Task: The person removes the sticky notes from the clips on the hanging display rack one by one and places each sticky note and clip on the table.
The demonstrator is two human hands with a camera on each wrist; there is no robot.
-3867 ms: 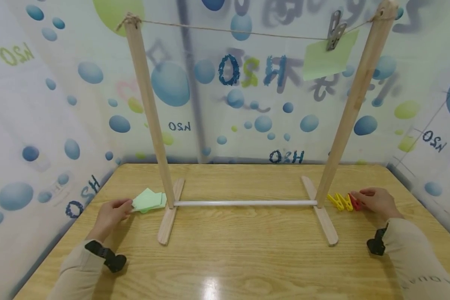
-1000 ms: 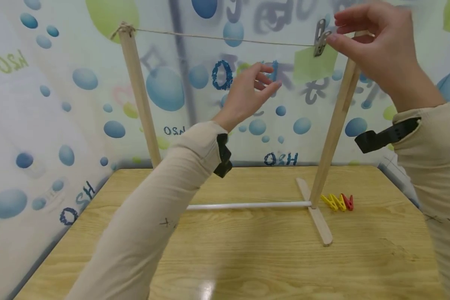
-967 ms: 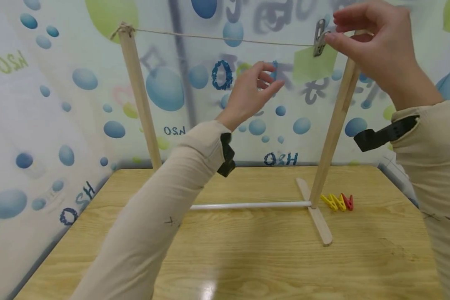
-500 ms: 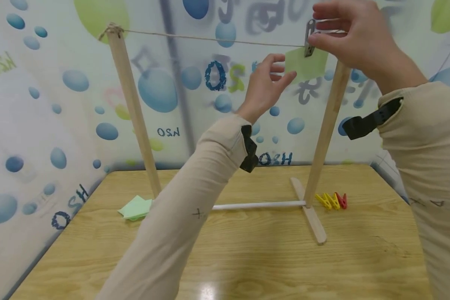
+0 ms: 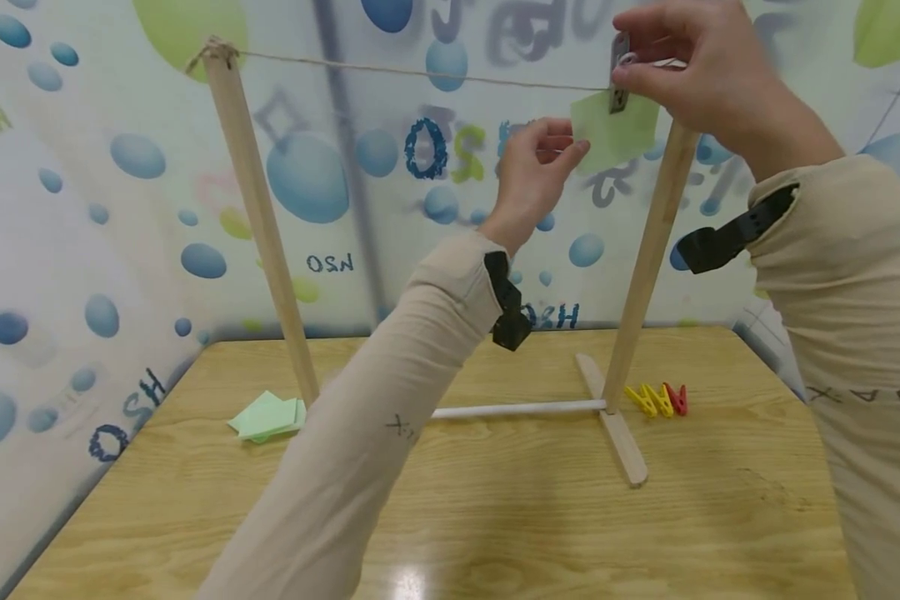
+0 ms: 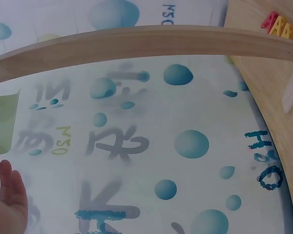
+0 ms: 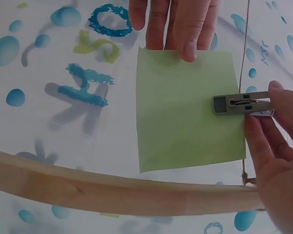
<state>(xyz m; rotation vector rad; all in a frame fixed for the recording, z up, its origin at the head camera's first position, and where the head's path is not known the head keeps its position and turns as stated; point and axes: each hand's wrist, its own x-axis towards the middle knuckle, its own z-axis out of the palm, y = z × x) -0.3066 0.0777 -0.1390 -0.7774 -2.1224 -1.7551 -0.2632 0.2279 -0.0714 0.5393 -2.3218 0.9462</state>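
In the head view, a pale green sheet of paper point(image 5: 615, 137) hangs at the right end of a twine line point(image 5: 420, 73). A metal clothespin point(image 7: 229, 104) straddles the twine at the sheet's upper edge. My right hand point(image 5: 727, 87) pinches the clothespin's handle ends between thumb and fingers. At the opposite edge, my left hand point(image 5: 536, 171) grips the paper, its thumb in front and fingers behind, as the right wrist view shows. The left wrist view catches only a corner of the sheet and part of that hand.
Two wooden posts point(image 5: 258, 217) on flat feet point(image 5: 622, 446) carry the line, joined below by a white rod point(image 5: 521, 409). A stack of green paper point(image 5: 270, 417) lies left on the table point(image 5: 570, 525). Yellow and red plastic clothespins point(image 5: 656, 401) lie right.
Both hands have risen from the paper stack and plastic clothespins. Over the last second, the left moved right to the hanging sheet and the right closed its fingers on the metal clothespin's handles.
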